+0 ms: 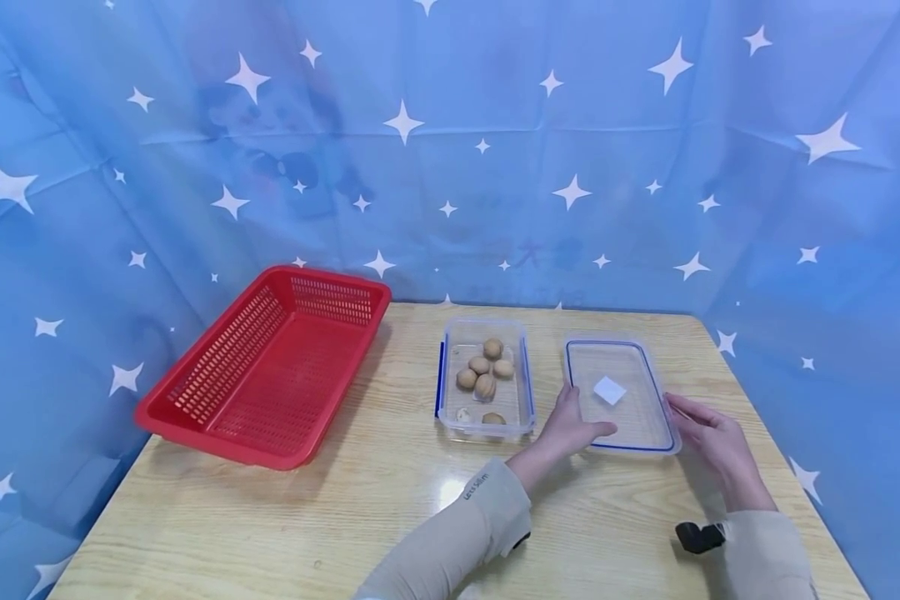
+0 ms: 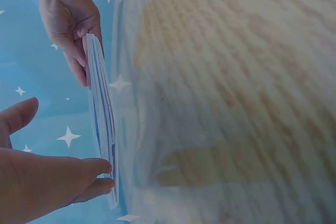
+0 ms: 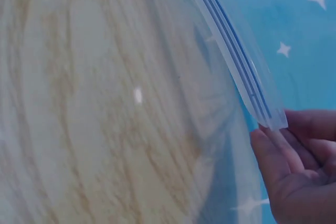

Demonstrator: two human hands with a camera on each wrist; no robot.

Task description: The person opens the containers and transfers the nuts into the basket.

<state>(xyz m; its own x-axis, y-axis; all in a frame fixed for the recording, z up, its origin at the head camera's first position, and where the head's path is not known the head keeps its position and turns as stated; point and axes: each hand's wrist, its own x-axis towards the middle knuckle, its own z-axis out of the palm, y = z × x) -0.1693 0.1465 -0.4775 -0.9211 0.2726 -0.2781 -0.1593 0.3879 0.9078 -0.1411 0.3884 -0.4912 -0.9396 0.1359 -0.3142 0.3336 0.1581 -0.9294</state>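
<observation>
A clear plastic lid (image 1: 626, 421) with a blue seal and a white square label is between both hands on the right of the table. My right hand (image 1: 720, 446) pinches its right edge between thumb and fingers, seen closely in the right wrist view. My left hand (image 1: 570, 425) touches the left edge with extended fingers; its thumb stands apart from the lid in the left wrist view. Left of it stands a clear container (image 1: 461, 333) holding several walnuts (image 1: 484, 386) and a small white piece (image 1: 462, 414).
A large red plastic basket (image 1: 337, 367) with slotted sides stands at the left of the wooden table (image 1: 270, 533). Behind and beside the table hangs a blue curtain (image 1: 450, 167) with white stars. A black device (image 1: 699, 537) is at the right wrist.
</observation>
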